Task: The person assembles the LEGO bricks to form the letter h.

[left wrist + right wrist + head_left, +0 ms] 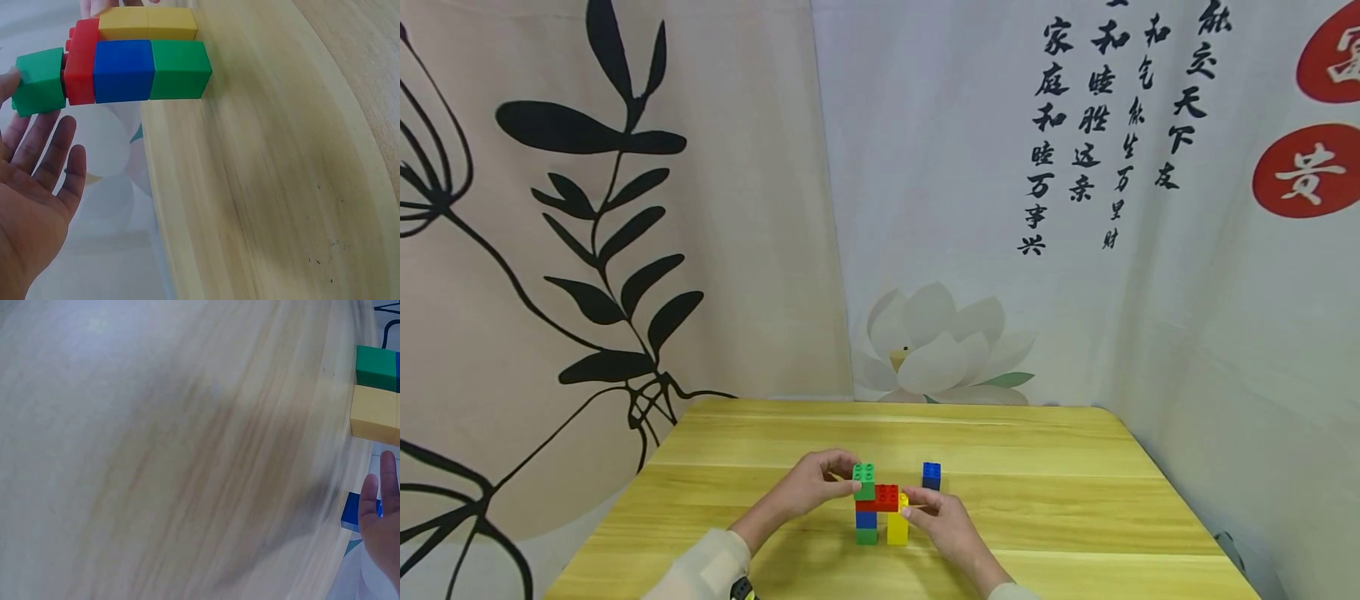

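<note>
Green on top, a block (863,480) caps the small tower (876,512) of red, blue, green and yellow blocks standing upright mid-bench (1075,500). The left hand (811,485) touches that top block from the left with thumb and fingertips, otherwise spread. The right hand (942,518) rests relaxed against the yellow column (897,525). A blue block (931,475) stands apart behind.

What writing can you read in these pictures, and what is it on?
"家庭和睦万事兴": curtain, leftmost black column.
"和睦胜远亲": second column, top cut off.
"和气能生万里财": third column, small.
"交天下友": fourth column, top cut off and unclear.
"贵": red circle.
The circle above: cut off, not readable.
Blocks: no writing.
</note>
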A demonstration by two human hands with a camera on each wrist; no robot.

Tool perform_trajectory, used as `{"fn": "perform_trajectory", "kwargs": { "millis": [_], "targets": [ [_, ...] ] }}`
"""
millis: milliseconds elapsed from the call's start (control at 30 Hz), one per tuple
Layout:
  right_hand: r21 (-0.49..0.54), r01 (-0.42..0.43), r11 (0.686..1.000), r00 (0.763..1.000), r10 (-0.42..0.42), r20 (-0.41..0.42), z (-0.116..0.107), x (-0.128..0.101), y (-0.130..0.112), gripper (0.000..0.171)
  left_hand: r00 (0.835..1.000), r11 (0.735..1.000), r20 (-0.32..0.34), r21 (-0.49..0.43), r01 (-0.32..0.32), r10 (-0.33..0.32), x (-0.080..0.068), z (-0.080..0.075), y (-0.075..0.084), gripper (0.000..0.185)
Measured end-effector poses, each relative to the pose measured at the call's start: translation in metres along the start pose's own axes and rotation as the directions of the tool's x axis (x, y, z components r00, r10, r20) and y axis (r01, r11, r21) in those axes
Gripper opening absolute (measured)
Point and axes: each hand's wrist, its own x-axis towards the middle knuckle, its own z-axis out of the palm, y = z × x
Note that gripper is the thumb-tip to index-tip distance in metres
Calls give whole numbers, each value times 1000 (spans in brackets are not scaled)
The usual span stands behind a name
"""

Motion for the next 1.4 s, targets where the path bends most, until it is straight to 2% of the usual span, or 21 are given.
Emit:
{"fn": "perform_trajectory", "kwargs": {
  "millis": [300,600,900,1233,1400],
  "targets": [
    [0,10,1000,1000,-10,3,-1,1,3,45,1000,999,-7,30,-12,13,3,3,0,31],
    [5,25,1000,1000,-25,14,0,1,4,45,999,1000,-19,1,-28,28,0,7,-5,39],
    [0,14,1000,1000,-14,5,-1,0,3,46,998,998,-49,-52,25,-28,1,12,-8,42],
    [-10,19,1000,1000,-18,4,2,-1,-1,45,998,1000,-62,21,2,-1,-2,11,-10,38],
    [1,46,999,999,-46,5,2,-2,-1,45,995,998,-97,68,-15,21,-2,14,-12,39]
  ]
}}
